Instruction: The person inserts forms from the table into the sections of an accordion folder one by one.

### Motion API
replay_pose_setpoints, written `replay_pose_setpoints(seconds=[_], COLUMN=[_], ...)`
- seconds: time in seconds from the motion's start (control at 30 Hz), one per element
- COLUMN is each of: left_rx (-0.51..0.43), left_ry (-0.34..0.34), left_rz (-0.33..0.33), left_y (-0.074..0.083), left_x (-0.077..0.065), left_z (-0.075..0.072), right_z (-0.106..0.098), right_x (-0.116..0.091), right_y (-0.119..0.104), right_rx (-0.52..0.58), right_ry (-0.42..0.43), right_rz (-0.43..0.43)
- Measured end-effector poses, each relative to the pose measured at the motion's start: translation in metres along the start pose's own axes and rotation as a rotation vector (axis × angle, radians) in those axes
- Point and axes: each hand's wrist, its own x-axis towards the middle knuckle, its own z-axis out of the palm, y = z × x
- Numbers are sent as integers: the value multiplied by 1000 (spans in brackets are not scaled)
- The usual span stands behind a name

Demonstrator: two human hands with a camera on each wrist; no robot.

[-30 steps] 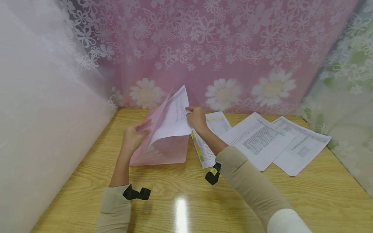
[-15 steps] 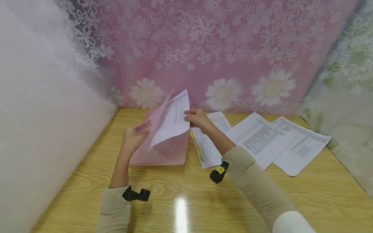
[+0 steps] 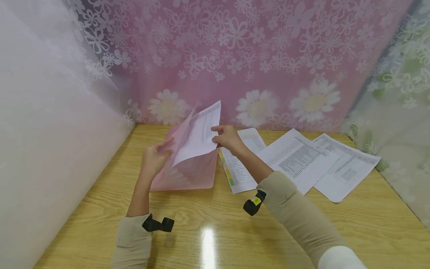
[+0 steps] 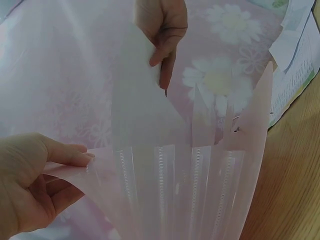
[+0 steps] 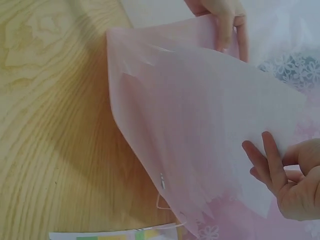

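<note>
The left hand (image 3: 152, 158) pinched the lifted cover of a translucent pink plastic folder (image 3: 196, 175), its thumb on one face of the edge and its fingers curled behind it, as the left wrist view showed. The right hand (image 3: 228, 139) gripped the right edge of a white printed paper sheet (image 3: 201, 132) between thumb and fingers, with only a thin gap, the sheet's thickness, between them. The sheet was tilted up above the folder, just beside the raised cover; whether its lower part sat in a sleeve could not be told. The folder rested on the yellowish wood-grain table (image 3: 181, 246). Just right of it, partly behind the right forearm, lay a white page with a yellow-and-green edge (image 3: 239, 172), and farther right two overlapping printed white pages (image 3: 299, 158).
</note>
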Motion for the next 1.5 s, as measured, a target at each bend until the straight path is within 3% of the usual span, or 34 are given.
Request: replay_pose_setpoints(seconds=[0.3, 0.67, 1.07, 1.5], left_rx=[-4, -8, -20, -12], left_ry=[-12, -16, -29, -23], left_rz=[0, -19, -23, -22], left_y=[6, 6, 4, 5], left_x=[-1, -1, -2, -3], left_z=[2, 1, 1, 1], right_z=[27, 34, 33, 54], right_x=[3, 0, 10, 12], right_y=[7, 12, 23, 29], right_rx=[-107, 26, 41, 53], right_ry=[7, -55, -102, -113], right_rz=[-26, 6, 10, 7])
